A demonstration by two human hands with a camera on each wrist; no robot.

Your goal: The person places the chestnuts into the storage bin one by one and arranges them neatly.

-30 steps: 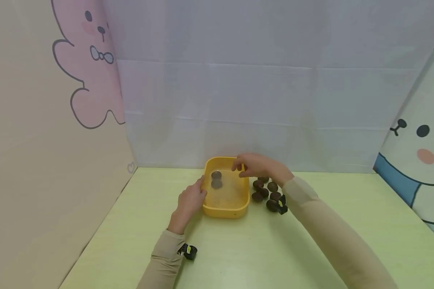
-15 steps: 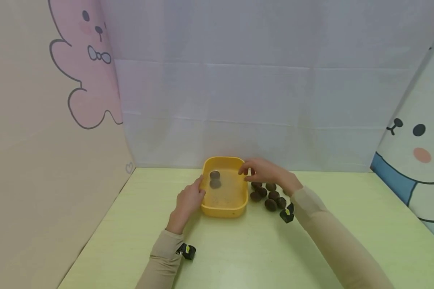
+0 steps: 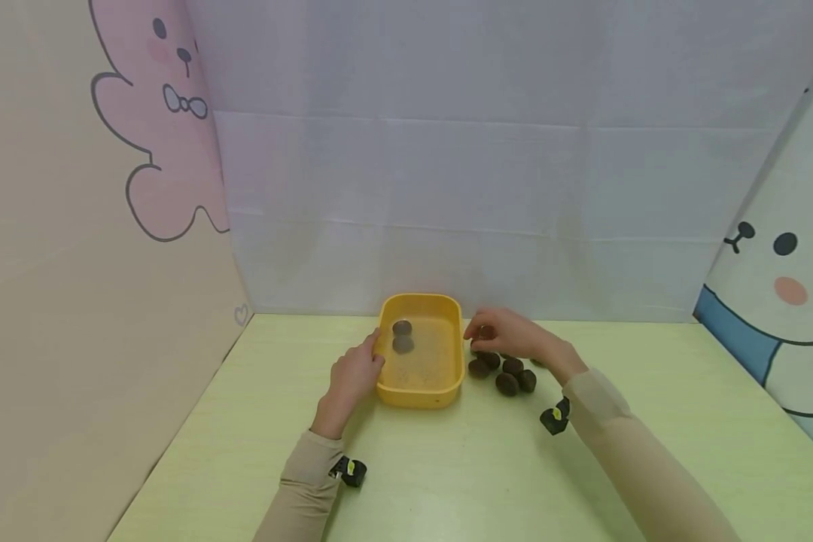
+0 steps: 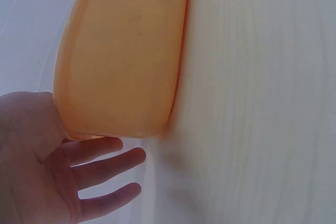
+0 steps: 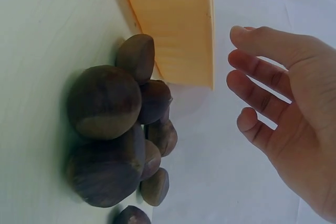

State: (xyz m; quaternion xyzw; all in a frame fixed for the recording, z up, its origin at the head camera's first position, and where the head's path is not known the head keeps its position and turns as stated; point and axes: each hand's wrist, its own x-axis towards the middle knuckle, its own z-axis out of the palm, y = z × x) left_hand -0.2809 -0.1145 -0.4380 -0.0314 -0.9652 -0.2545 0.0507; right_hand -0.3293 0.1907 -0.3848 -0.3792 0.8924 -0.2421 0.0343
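A yellow plastic container (image 3: 420, 399) stands on the table near the back wall. My left hand (image 3: 356, 370) grips its left rim; in the left wrist view several fingers (image 4: 113, 169) stretch past the container's end. Inside lies a brown chestnut (image 3: 403, 327), with a paler dark patch just below it. To the container's right, several chestnuts (image 3: 506, 384) form a loose pile on the table. My right hand (image 3: 515, 333) hovers over the pile's far side, partly covering it. The right wrist view shows that hand (image 5: 294, 98) with fingers loosely bent and nothing between them.
The pale yellow-green table (image 3: 433, 474) runs back to a white cloth wall (image 3: 406, 188). A side panel with a pink bear drawing (image 3: 169, 150) stands at left, another with a white cartoon figure (image 3: 786, 301) at right. Small black devices (image 3: 354, 472) sit on both wrists.
My right hand has moved right and slightly down, from over the container's right rim to above the chestnut pile. The left hand and the container keep their places.
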